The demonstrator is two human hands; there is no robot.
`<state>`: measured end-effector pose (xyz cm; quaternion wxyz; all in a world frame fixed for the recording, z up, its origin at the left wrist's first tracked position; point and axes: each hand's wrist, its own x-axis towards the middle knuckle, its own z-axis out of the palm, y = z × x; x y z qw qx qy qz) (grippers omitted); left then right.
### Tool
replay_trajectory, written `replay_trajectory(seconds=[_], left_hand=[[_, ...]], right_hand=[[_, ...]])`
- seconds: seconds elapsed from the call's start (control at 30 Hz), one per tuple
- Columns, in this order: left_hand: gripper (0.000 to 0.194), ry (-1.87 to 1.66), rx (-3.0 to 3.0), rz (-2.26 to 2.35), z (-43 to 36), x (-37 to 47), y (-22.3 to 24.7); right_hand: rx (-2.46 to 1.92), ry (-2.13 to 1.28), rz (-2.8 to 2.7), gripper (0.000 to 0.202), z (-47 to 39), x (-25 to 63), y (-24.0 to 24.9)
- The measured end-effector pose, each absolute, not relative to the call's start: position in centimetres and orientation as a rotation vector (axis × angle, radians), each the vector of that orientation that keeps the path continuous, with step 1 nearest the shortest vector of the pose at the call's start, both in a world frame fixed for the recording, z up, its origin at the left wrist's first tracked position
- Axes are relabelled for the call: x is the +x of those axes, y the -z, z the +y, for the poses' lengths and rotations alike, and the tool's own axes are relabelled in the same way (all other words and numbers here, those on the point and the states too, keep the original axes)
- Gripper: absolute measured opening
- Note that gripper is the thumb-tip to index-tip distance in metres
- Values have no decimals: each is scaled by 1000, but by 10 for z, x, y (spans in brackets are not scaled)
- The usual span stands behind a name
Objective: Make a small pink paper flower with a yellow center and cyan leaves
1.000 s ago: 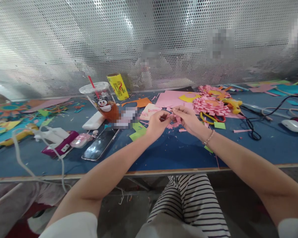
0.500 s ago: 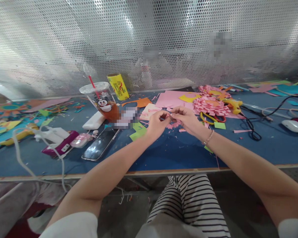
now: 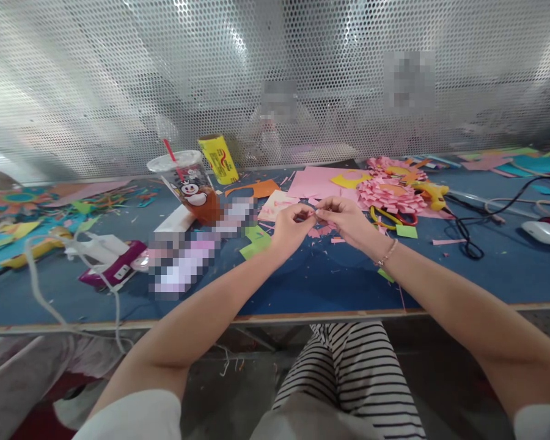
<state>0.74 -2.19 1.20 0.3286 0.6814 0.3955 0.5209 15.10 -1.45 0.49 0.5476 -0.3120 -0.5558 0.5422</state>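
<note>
My left hand (image 3: 293, 229) and my right hand (image 3: 346, 223) meet fingertip to fingertip above the blue tabletop (image 3: 311, 293). Both are closed in a pinch; whatever lies between the fingers is too small and hidden to name. Pink paper scraps (image 3: 319, 231) lie just beneath the fingertips. Behind my hands is a pink paper sheet (image 3: 314, 179). Fringed pink paper flowers (image 3: 387, 195) stand to the right of it, with red-and-yellow-handled scissors (image 3: 410, 217) in front. Bits of green paper (image 3: 253, 250) rest beside my left wrist.
A lidded drink cup (image 3: 197, 192) with a red straw stands left, near a yellow cardboard tube (image 3: 220, 160). A purple power strip (image 3: 114, 269) with white cables sits further left. On the right are a yellow glue gun (image 3: 435, 197) and a black cord (image 3: 462, 229). Perforated metal panel (image 3: 311, 79) behind.
My hands stay almost in place, still pinched together. The phone at left, dark before, is now covered by a bright pixelated patch.
</note>
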Motion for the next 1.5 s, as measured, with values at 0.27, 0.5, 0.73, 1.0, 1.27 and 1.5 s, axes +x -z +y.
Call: replay_trajectory(seconds=[0.27, 0.5, 0.73, 1.0, 1.27, 1.5], left_hand=[[3, -1422, 1853, 1009, -22, 8, -9], [3, -1389, 1835, 1005, -26, 11, -10], [8, -1235, 1676, 1031, -28, 10, -16], [13, -1188, 1613, 900, -18, 5, -14], [22, -1198, 1533, 842, -11, 4, -8], [17, -1261, 1374, 878, -8, 2, -4]], right_hand=[[-793, -1232, -1374, 24, -18, 152, -6], [-853, -1205, -1389, 27, -22, 153, -8], [-873, -1100, -1374, 27, -22, 152, -9], [-914, -1021, -1382, 29, -13, 156, -6], [-852, -1079, -1304, 28, -7, 157, -2], [-825, -1063, -1289, 26, -8, 157, -3]])
